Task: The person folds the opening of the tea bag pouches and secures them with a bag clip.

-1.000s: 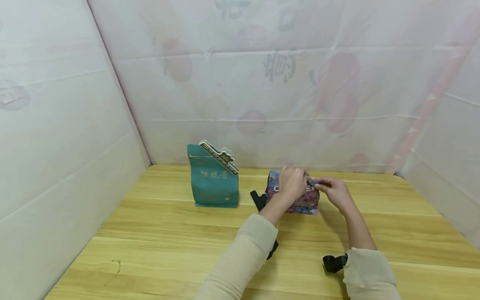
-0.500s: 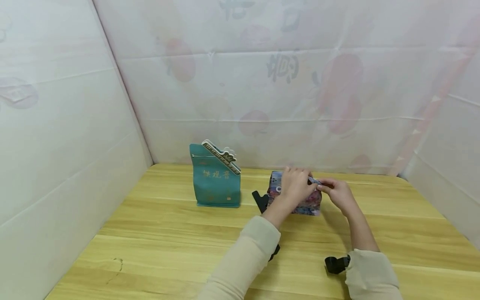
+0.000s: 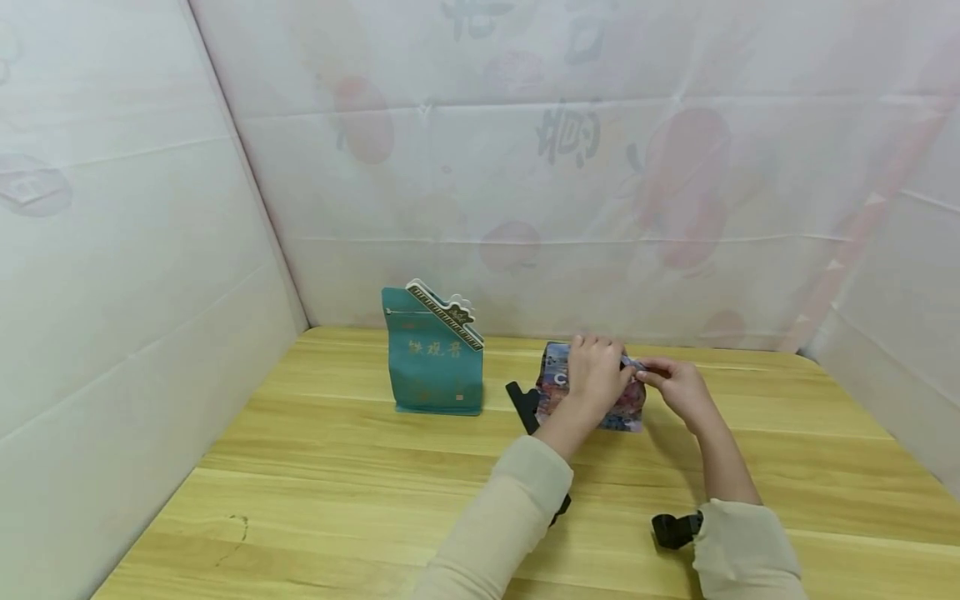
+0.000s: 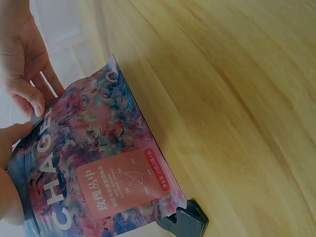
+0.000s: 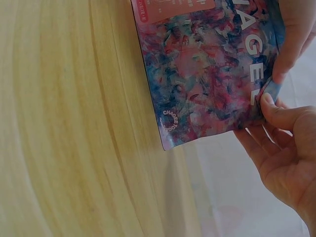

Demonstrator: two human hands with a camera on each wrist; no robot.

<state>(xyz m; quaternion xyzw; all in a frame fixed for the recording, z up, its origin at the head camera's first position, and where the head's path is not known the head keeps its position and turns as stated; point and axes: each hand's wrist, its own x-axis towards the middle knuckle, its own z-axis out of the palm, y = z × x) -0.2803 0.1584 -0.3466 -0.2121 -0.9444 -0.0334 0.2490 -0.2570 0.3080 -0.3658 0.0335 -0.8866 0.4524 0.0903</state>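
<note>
A pink-and-blue patterned tea pouch (image 3: 551, 379) with white CHAGEE lettering stands on the table, and its top is folded over. My left hand (image 3: 597, 375) grips that folded top from above, covering part of the lettering. At the right top corner, my right hand (image 3: 678, 392) pinches the fold between thumb and fingers, as the right wrist view shows at the thumb (image 5: 269, 98). Both thumbs are close together along the fold. A black clip (image 3: 522, 407) lies by the pouch's left side, near its lower corner in the left wrist view.
To the left stands a teal tea bag (image 3: 435, 375), a decorated clip (image 3: 446, 315) slanted across its upper right corner. Black wrist devices, one of them (image 3: 675, 530) at the right sleeve, hang near the wooden table (image 3: 315, 483). Pale cloth walls (image 3: 420, 183) enclose the table.
The left hand and forearm have shifted slightly to the right along the pouch's top, covering more lettering. The right hand keeps its pinch at the corner. The whole view has drifted a little.
</note>
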